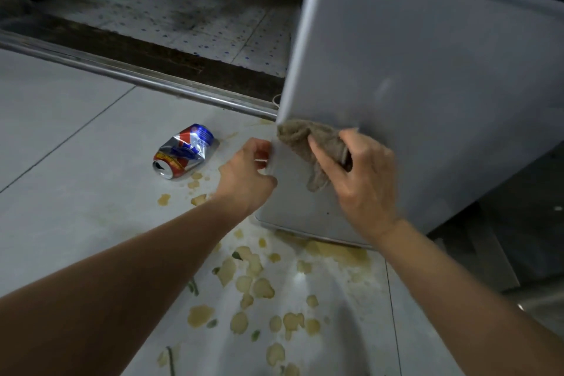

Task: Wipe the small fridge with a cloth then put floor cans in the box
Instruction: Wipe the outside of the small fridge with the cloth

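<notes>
**A:** Step in hand?

**B:** The wiping, by my reading. Right hand (360,174) presses a brownish cloth (308,143) against the grey side panel of the small fridge (427,70), low down near its front corner edge. Can part not yet begun.

**A:** Right fingers?

**B:** Curled over the bunched cloth, thumb tucked across it, knuckles up. A loose tail of cloth hangs below the palm. Clenched round it, not flat.

**A:** Left hand?

**B:** Left hand (247,174) sits at the fridge's corner edge, fingers bent around it, seemingly steadying the cabinet. Fingertips are hidden behind the edge, so how hard it grips I can't say for sure.

**A:** The can?

**B:** One crushed can (184,151), red, blue and silver, lying on its side on the pale tiled floor (61,131), just left of the left hand, apart from the fridge. Yellowish spill patches (253,284) and green scraps spread below the fridge base and toward the can.

**A:** The box?

**B:** Not in view.

**A:** Next move calls for?

**B:** Likely working the cloth across the remaining panel with firm contact. Afterwards, a free hand for the can; its dented wall should take a simple wrap-around grasp.
</notes>
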`<state>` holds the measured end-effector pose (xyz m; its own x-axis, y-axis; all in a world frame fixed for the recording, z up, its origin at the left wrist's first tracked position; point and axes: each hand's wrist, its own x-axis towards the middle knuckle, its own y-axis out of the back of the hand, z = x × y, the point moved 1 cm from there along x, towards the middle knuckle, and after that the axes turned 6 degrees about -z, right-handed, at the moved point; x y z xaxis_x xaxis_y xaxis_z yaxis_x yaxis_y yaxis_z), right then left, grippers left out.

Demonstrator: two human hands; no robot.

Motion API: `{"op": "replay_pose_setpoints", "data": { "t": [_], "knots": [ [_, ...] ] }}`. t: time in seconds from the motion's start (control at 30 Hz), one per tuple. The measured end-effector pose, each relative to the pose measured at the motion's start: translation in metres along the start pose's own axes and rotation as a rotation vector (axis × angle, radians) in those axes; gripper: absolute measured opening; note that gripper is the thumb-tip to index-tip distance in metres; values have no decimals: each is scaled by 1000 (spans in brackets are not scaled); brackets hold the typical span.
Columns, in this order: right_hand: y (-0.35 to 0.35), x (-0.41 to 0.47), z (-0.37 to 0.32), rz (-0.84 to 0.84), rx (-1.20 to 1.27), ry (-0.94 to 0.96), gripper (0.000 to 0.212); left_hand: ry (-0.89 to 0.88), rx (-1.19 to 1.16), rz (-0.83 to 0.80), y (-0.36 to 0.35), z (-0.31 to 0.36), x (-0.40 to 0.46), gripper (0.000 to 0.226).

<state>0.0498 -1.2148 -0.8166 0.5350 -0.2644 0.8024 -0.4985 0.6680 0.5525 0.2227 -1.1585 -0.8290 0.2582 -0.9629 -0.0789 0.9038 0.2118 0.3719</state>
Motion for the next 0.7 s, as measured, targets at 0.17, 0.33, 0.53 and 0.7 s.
{"op": "replay_pose_setpoints", "data": {
  "t": [0.17,0.33,0.53,0.7],
  "knots": [
    [-13,-81,-1,-401,-205,341,35,-32,115,125,-15,1,2,45],
    [19,-50,11,-397,-41,228,27,3,109,180,-21,4,5,47],
    [52,-42,56,-88,-74,-94,21,27,145,243,-27,5,4,49],
    [32,-103,48,-480,-91,149,65,41,137,240,-28,5,2,46]
  ]
}}
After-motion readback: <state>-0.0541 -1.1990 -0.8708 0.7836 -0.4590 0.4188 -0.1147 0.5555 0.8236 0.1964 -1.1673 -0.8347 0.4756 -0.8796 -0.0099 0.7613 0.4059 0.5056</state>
